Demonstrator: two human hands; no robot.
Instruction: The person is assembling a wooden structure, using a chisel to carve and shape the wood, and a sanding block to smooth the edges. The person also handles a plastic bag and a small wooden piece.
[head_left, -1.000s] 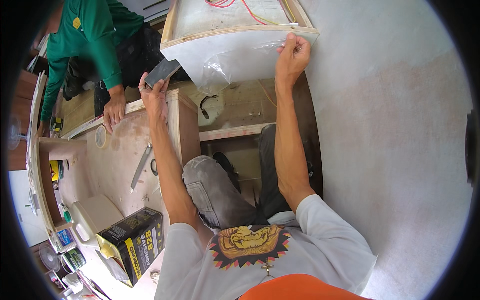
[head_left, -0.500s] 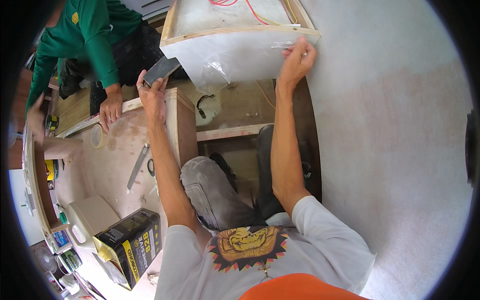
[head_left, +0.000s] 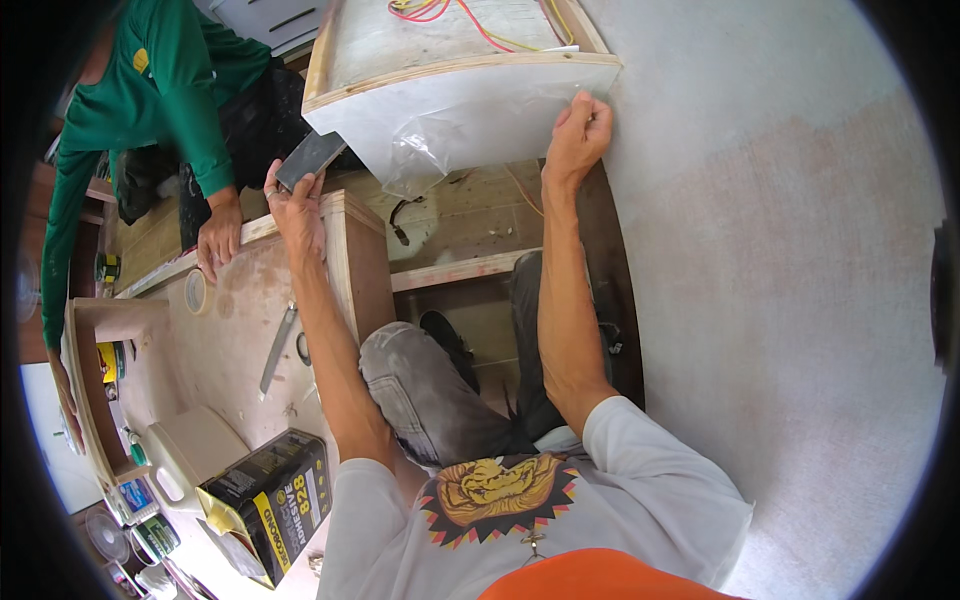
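Observation:
My left hand (head_left: pixel 296 212) grips a flat, dark grey rectangular block (head_left: pixel 310 159) between thumb and fingers, beside the left end of a white-faced curved panel (head_left: pixel 370 112). Clear plastic film (head_left: pixel 418 152) clings to that white face and hangs in a wrinkled fold below its lower edge. At the panel's right end, my right hand (head_left: pixel 578 140) is closed in a pinch on the film's edge, close to the tall pale board. Its fingertips hide most of what they grip.
A co-worker in a green sleeve (head_left: pixel 195 110) kneels at the left, one hand (head_left: pixel 219 240) on the plywood cabinet's edge (head_left: pixel 345 225). On the cabinet lie a tape roll (head_left: pixel 198 293), a handsaw (head_left: pixel 278 352), a jug (head_left: pixel 195 450) and a black-yellow can (head_left: pixel 280 500). Wires (head_left: pixel 430 12) lie inside the panel's frame.
My right hand has drawn slightly down and toward me along the panel's end, still pinching. The co-worker's far-left arm has reached lower, alongside the cabinet. The whole view has shifted a little.

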